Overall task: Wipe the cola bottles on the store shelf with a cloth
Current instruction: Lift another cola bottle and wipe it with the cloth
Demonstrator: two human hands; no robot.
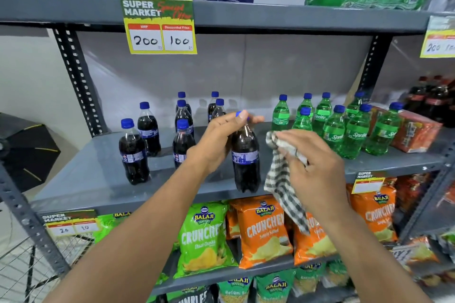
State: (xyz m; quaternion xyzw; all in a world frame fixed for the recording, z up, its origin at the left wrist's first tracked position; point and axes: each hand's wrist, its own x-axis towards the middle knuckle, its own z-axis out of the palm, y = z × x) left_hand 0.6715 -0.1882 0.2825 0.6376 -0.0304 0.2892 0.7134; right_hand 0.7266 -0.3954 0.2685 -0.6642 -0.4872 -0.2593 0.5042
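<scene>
My left hand (219,135) grips the neck and cap of a dark cola bottle (246,162) with a blue cap and blue label, held in front of the grey shelf's (81,179) front edge. My right hand (312,155) clutches a black-and-white checked cloth (283,179) just right of that bottle; the cloth hangs down and sits close to the bottle's side. Several more cola bottles (134,152) with blue caps stand on the shelf to the left and behind.
Several green Sprite bottles (354,130) stand on the shelf's right half, beside an orange pack (416,130). Chip bags (204,236) fill the shelf below. A yellow price tag (160,29) hangs from the upper shelf, which bears wrapped Thums Up and Sprite packs.
</scene>
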